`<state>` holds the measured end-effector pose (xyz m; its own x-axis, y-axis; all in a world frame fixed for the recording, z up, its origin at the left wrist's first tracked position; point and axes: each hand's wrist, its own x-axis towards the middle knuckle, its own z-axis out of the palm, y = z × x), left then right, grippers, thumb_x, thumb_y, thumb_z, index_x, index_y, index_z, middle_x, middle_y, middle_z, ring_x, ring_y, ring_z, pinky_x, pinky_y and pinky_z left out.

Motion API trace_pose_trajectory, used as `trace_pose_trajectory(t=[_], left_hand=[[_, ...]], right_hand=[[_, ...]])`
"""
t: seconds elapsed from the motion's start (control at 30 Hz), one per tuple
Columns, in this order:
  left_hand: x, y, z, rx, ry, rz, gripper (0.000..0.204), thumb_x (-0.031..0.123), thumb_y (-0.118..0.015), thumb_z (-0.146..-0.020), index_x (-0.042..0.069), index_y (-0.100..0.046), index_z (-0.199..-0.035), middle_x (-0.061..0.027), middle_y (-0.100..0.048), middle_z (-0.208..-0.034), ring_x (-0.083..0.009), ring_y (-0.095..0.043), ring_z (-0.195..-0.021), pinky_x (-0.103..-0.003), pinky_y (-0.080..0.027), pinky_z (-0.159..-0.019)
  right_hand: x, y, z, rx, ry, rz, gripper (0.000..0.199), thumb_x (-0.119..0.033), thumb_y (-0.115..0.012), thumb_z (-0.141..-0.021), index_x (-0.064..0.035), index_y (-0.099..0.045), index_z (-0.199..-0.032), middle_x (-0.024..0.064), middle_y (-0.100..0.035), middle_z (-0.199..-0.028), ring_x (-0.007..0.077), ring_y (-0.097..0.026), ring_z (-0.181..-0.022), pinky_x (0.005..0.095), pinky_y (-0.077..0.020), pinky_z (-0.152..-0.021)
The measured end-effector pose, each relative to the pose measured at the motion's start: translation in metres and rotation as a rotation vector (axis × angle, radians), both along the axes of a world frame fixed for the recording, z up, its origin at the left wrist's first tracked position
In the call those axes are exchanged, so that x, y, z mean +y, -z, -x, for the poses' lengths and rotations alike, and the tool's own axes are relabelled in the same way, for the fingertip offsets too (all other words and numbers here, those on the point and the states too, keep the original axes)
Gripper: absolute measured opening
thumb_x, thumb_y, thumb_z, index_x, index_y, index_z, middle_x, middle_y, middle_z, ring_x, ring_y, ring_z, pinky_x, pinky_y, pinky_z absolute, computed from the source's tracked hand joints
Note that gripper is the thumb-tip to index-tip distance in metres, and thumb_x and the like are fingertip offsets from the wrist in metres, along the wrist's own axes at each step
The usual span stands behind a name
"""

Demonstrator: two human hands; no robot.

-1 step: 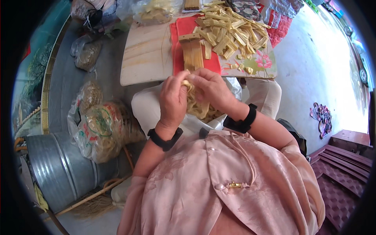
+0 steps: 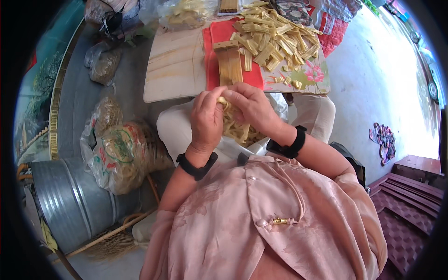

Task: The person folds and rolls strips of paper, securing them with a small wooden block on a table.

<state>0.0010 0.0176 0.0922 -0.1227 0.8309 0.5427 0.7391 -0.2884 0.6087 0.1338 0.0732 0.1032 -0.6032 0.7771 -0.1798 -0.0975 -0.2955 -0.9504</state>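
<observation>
Pale floor (image 2: 359,102) surrounds a light worktop (image 2: 172,70), which stands at twelve o'clock before a seated person in a pink top (image 2: 214,224) and white trousers (image 2: 175,126). Just short of the worktop's near edge, the left hand (image 2: 205,119) and right hand (image 2: 256,109) meet at their fingertips, both pinching a yellow strip (image 2: 235,130). Its looping length hangs between and below them, at six o'clock from the fingertips, over the lap. Exactly how each finger grips is partly hidden. At twelve o'clock from the hands, a wooden block (image 2: 229,67) lies on a red cloth (image 2: 212,70); at one o'clock is a heap of flat yellow pieces (image 2: 275,39). Stuffed plastic bags (image 2: 123,154) sit toward eight o'clock, with a metal drum (image 2: 67,200) beyond them.
</observation>
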Motion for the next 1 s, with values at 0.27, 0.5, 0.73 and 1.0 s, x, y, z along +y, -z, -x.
trace_pose_trajectory(t=[0.27,0.5,0.73,1.0], left_hand=[[-0.001,0.004,0.012,-0.356,0.222,0.164,0.019,-0.004,-0.044,-0.086,0.001,-0.054,-0.1,-0.0061,-0.054,-0.097,-0.0164,-0.054,-0.086,-0.025,-0.043,-0.075],[0.004,0.006,0.012,-0.709,0.212,0.185,0.008,0.001,-0.05,-0.089,0.002,-0.053,-0.097,-0.0012,-0.054,-0.091,-0.0085,-0.051,-0.083,-0.022,-0.043,-0.078],[0.0,-0.003,-0.003,-0.831,0.119,0.207,0.013,0.006,-0.057,-0.088,-0.001,-0.06,-0.098,-0.0019,-0.063,-0.087,-0.006,-0.056,-0.077,-0.019,-0.046,-0.069],[0.008,-0.01,0.02,-0.639,0.085,0.124,0.009,0.005,-0.059,-0.086,-0.002,-0.061,-0.092,-0.0025,-0.063,-0.076,-0.0075,-0.059,-0.066,-0.022,-0.049,-0.063]], right_hand=[[0.002,-0.006,-0.014,-0.391,0.023,-1.047,0.029,-0.029,-0.054,-0.089,-0.0006,-0.051,-0.084,0.0161,-0.057,-0.061,0.0323,-0.059,-0.058,0.0408,-0.0447,-0.052],[0.006,-0.004,-0.013,0.052,-0.128,-0.486,0.024,-0.02,-0.057,-0.089,0.0035,-0.059,-0.094,0.0068,-0.061,-0.078,0.0087,-0.056,-0.072,0.0261,-0.0465,-0.066],[0.008,-0.002,-0.014,0.03,-0.07,-0.246,0.017,-0.017,-0.05,-0.093,-0.0008,-0.054,-0.094,0.0006,-0.056,-0.076,0.0057,-0.046,-0.063,0.0218,-0.0406,-0.056],[0.033,0.009,-0.028,0.122,0.06,0.151,0.032,-0.038,-0.043,-0.093,-0.0079,-0.052,-0.085,-0.0044,-0.042,-0.061,0.0052,-0.038,-0.053,0.0193,-0.0264,-0.045]])
